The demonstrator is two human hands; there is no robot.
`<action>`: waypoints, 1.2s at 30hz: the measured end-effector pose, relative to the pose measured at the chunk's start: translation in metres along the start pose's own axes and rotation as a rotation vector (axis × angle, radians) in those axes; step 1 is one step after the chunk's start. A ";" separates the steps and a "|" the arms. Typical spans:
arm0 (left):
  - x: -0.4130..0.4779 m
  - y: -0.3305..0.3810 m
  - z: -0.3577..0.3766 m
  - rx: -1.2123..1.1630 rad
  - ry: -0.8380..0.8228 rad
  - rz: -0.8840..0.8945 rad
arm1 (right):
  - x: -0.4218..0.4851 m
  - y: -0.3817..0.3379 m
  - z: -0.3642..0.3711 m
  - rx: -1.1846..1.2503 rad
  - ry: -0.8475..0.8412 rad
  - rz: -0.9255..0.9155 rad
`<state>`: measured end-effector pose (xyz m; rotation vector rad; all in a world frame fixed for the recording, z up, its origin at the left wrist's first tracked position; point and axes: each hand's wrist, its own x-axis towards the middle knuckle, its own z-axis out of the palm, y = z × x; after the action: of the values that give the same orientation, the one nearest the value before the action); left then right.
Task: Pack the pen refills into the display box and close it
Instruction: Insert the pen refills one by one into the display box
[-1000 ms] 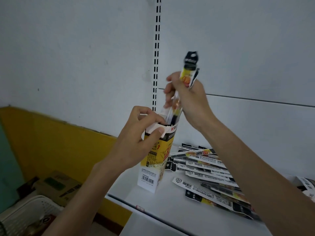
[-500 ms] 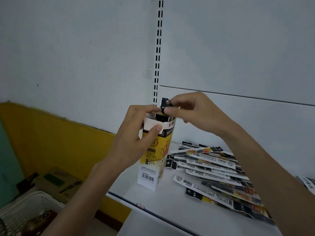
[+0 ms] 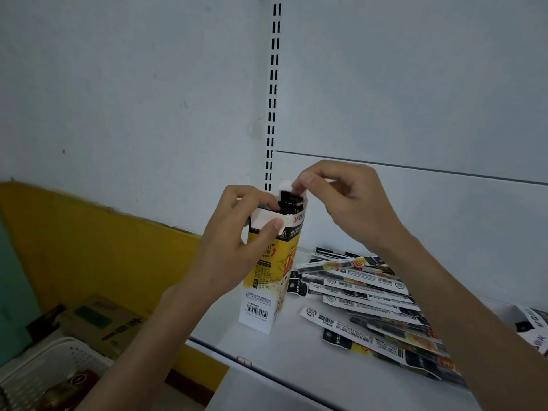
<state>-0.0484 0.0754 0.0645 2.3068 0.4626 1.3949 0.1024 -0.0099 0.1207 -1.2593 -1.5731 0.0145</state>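
white shelf, slotted wall behind. the display box stands upright on it, gripped near its top by the left hand. the refill pack, raised a second ago, is now seated inside; the right hand pinches its header. loose refill packs remain beside the box: packing incomplete.

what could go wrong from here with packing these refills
1. The tall yellow cardboard display box stands near the front edge of the white shelf, held only by the left hand; a hard push could tip it off.
2. The black-topped refill packs pinched by the right hand stick out above the opening, so the flap may not close.
3. The loose pile of refill packs looks large; it may not all fit.
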 end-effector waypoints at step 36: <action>0.003 0.005 0.000 -0.004 -0.040 -0.065 | -0.008 0.002 -0.004 0.000 0.123 -0.087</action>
<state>-0.0467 0.0723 0.0691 2.2910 0.5175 1.3155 0.1054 -0.0174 0.1157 -1.1685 -1.5196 -0.1161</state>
